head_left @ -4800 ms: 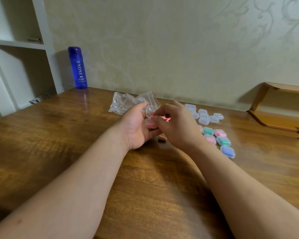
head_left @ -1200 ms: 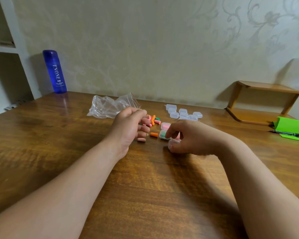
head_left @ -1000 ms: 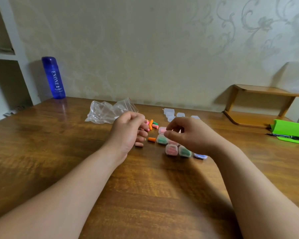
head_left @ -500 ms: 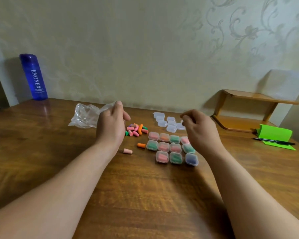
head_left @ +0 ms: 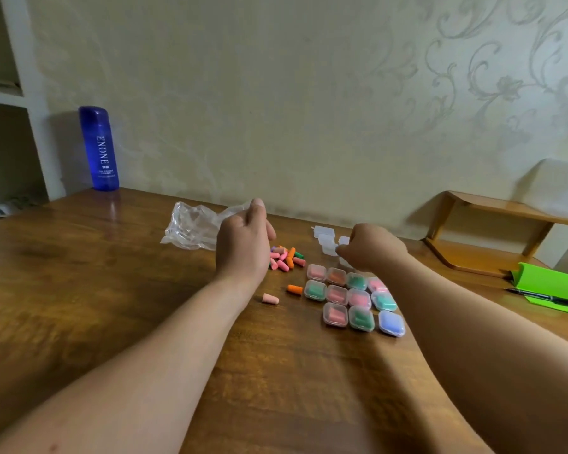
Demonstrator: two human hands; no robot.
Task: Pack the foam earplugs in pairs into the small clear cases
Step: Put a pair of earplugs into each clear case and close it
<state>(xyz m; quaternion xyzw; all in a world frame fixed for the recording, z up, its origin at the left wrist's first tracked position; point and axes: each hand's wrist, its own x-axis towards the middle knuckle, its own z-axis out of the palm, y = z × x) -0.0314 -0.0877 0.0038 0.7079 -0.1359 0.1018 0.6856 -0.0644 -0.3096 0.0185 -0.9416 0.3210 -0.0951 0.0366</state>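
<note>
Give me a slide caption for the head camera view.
Right hand at the empty clear cases, left hand by loose earplugs, filled cases lined up nearby.

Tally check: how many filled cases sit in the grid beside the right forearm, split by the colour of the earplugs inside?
Pink or orange-red cases: 6
Green cases: 4
Blue case: 1
Total: 11

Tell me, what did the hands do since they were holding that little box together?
The hands let go of the box and moved apart. The right hand went to the empty boxes at the back, fingers curled at one; the left hand hangs over the loose earplugs. The bag, bottle and other filled boxes stayed put.
</note>
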